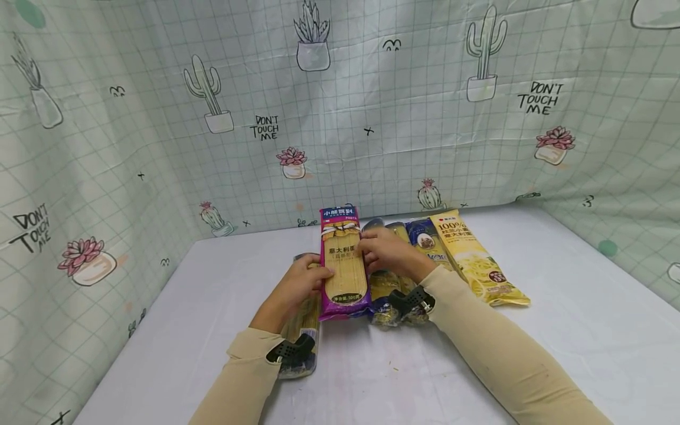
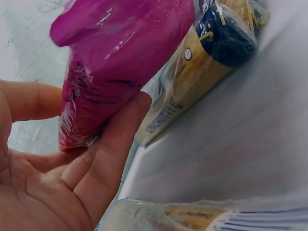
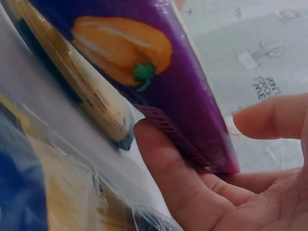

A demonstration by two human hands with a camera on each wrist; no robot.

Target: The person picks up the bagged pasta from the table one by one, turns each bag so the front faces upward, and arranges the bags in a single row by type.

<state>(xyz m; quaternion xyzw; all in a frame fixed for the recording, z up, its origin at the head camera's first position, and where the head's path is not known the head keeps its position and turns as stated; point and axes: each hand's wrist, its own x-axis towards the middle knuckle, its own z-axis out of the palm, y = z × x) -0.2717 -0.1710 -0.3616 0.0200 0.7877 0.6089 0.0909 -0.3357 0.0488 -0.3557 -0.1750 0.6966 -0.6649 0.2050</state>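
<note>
A magenta and purple pasta packet point(image 1: 344, 265) is held up in front, its printed face with a yellow pasta window toward the head camera. My left hand point(image 1: 297, 286) grips its left edge, thumb over the front and fingers behind, as the left wrist view also shows. At the right edge is my right hand point(image 1: 390, 251), its fingers point(image 3: 168, 168) curled against the back, over a barcode. My right thumb point(image 3: 269, 118) lies close by the packet's edge. The purple back shows a picture of an orange pepper point(image 3: 122, 48).
A clear spaghetti packet point(image 1: 304, 330) lies on the white table point(image 1: 414, 378), under my left hand. To the right lie several more pasta packs, including a blue one point(image 1: 425, 236) and a yellow one point(image 1: 473, 260). A patterned curtain point(image 1: 340, 118) rises behind.
</note>
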